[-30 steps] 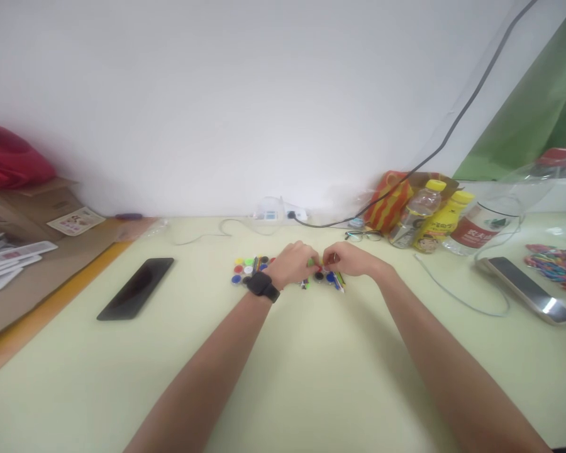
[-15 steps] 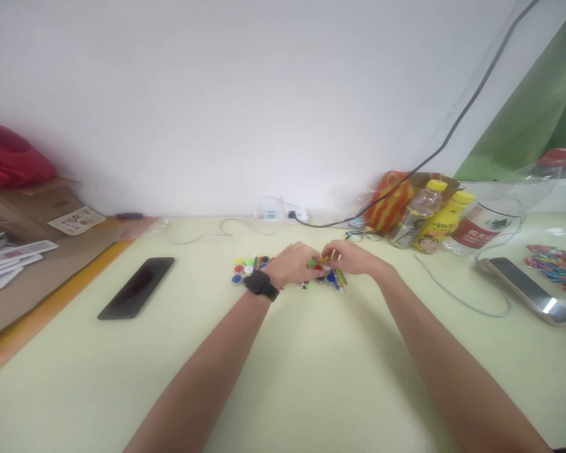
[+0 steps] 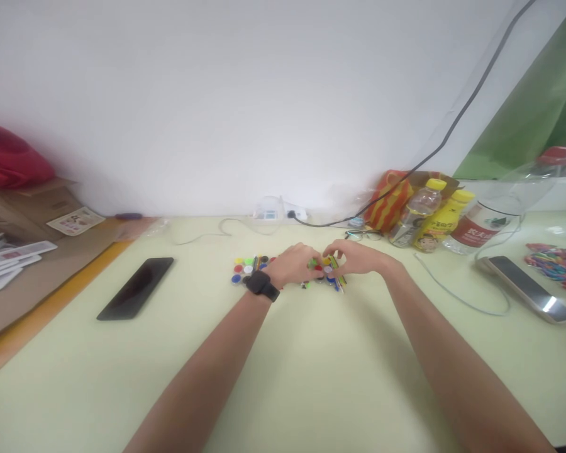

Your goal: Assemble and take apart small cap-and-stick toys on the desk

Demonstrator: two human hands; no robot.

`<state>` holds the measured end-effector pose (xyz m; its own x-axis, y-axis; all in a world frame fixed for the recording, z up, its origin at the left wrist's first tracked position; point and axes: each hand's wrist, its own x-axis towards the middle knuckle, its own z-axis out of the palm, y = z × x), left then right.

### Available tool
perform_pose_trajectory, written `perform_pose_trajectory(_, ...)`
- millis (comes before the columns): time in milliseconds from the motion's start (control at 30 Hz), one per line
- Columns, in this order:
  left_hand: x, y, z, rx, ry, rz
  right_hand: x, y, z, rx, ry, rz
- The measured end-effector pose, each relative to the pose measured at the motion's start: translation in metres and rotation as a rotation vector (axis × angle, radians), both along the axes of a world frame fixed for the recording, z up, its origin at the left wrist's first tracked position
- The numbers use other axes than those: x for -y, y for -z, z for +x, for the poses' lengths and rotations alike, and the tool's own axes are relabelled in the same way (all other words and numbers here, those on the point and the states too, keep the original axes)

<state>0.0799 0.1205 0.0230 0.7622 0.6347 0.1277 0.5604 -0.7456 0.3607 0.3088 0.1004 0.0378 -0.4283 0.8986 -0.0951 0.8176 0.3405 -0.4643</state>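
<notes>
Small coloured discs (image 3: 238, 268) are laid out in a band across the middle of the pale counter (image 3: 283, 377), with both hands placed over its right-hand part. The left hand (image 3: 293, 264), its wrist circled by a black watch (image 3: 260, 285), is laid low over the band; its fingers are bent toward the other hand, near a green disc (image 3: 312, 262) and a red disc (image 3: 319, 268). Whether anything is pinched in that grip cannot be told, since the underside is hidden. By the right hand (image 3: 351, 257) a looser grip is shown — thumb and forefinger are parted, with a yellow disc (image 3: 327, 260) and a white disc (image 3: 328, 270) seen in and beside the gap; nothing is clearly clasped, and contact cannot be made out. Thin coloured sticks (image 3: 339, 277) are set slanting at the right end of the band, just below the right hand.

To the left, a black phone (image 3: 136, 288) is laid flat, well apart from the discs. Folded glasses (image 3: 364, 235) are placed behind the right hand. Farther right, a clear bottle (image 3: 415, 217), a yellow bottle (image 3: 442, 225) and a large labelled bottle (image 3: 481, 228) are grouped near the wall — and a second phone (image 3: 528, 288) is laid in front of them.
</notes>
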Motion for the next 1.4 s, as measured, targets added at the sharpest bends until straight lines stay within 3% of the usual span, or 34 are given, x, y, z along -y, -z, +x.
perform_pose_trajectory(433, -0.001, 0.0, -0.002, 0.025, -0.005, -0.048, -0.001, 0.001, 0.002, -0.017, -0.025, -0.019)
perform_pose_trajectory(633, -0.003, -0.001, -0.006, 0.012, 0.01, -0.051, -0.005, 0.003, 0.009, 0.04, 0.187, 0.013)
perform_pose_trajectory(833, -0.001, -0.004, -0.007, 0.064, -0.021, -0.014, -0.002, 0.006, 0.004, 0.003, 0.228, -0.218)
perform_pose_trajectory(1133, -0.018, -0.045, -0.057, 0.274, -0.25, 0.09, -0.003, 0.013, -0.006, -0.032, 0.212, -0.179)
perform_pose_trajectory(1300, -0.008, -0.059, -0.067, 0.327, -0.255, 0.154, -0.003, 0.018, -0.016, -0.04, 0.171, -0.138)
perform_pose_trajectory(1400, 0.008, -0.086, -0.056, 0.383, -0.198, 0.18, -0.003, 0.016, -0.018, -0.04, 0.17, -0.13)
